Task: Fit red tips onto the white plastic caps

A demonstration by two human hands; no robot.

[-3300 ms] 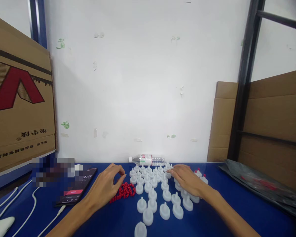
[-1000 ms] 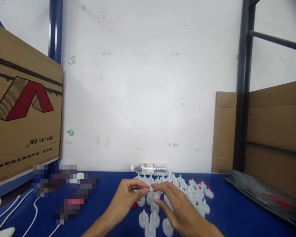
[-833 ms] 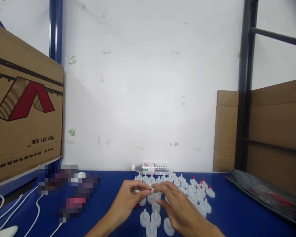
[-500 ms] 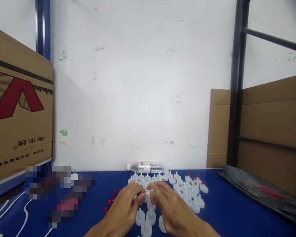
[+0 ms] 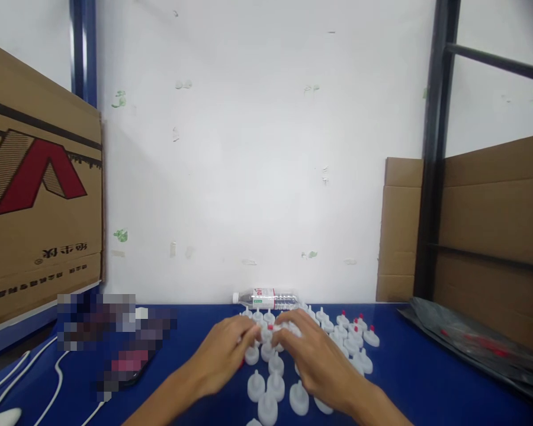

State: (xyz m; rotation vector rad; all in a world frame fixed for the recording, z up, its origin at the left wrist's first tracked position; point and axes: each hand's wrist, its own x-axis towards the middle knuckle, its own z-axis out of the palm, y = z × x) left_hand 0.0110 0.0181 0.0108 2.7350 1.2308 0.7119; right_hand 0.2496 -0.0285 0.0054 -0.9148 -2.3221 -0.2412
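Translucent white round plastic nozzle lids [image 5: 267, 408] stand mid-scene, near to far. The left hand [image 5: 254, 336] is narrowed, contents unclear from here; the right hand [image 5: 277, 332] grips a tilted lid [image 5: 292, 326], its red plastic tip [image 5: 270, 327] apparently being fitted. Next calls for firm seating.

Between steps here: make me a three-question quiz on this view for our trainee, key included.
1. True or false: the bottle stands upright.
2. Which hand is nearer the dark plastic bag? A. left, B. right.
3. Fill in: the rightmost white piece has a ____ tip.

Key: 1. False; the bottle lies on its side. 2. B, the right hand. 3. Red.
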